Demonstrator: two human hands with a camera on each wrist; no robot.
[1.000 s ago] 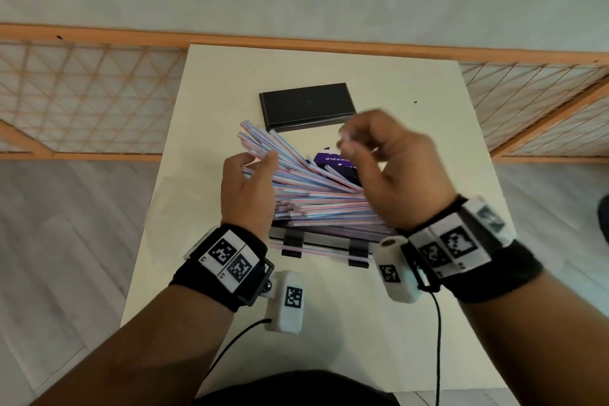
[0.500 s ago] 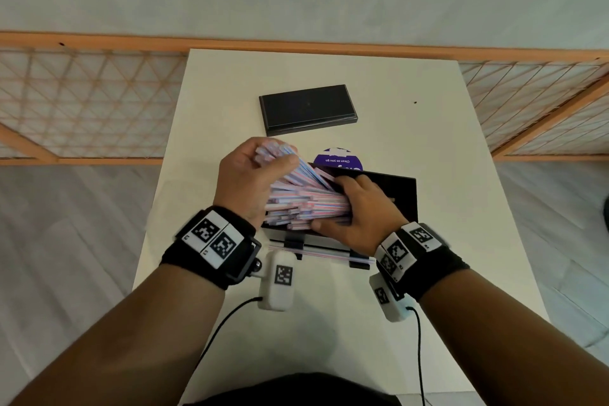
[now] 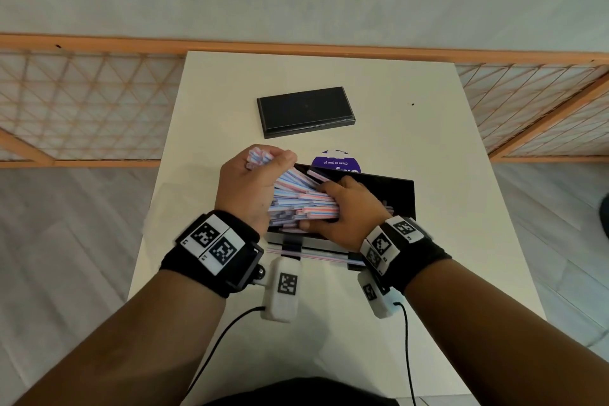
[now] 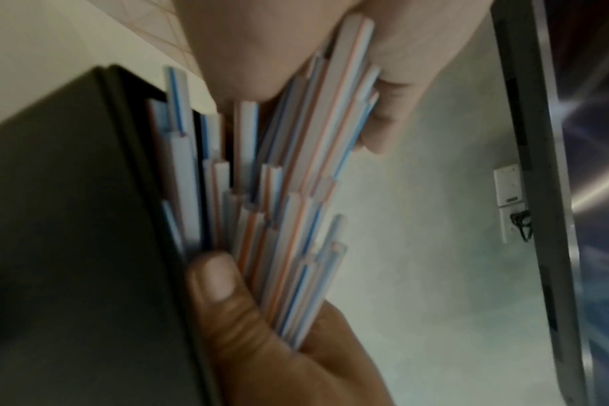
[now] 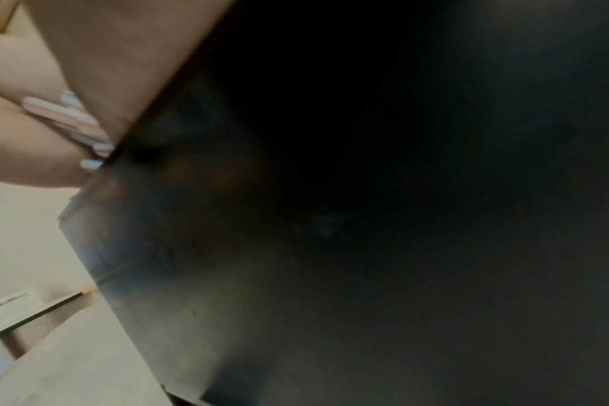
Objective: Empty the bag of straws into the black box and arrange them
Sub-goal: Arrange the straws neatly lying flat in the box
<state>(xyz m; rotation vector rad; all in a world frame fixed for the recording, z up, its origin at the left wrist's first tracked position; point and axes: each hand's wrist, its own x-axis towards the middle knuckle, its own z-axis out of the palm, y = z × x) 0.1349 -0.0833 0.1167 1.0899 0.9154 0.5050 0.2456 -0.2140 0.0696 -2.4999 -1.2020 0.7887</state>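
Striped red, white and blue plastic straws (image 3: 304, 204) fill my clenched left hand (image 3: 248, 188), fanned over the open glossy black box (image 3: 398, 197). My right hand (image 3: 347, 216) grips their other ends inside it.

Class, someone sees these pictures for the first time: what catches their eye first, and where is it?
First, the thick bundle of striped straws at the table's centre, gripped by the left hand and right hand over the open black box. Next, the flat black lid lying alone farther back on the table.
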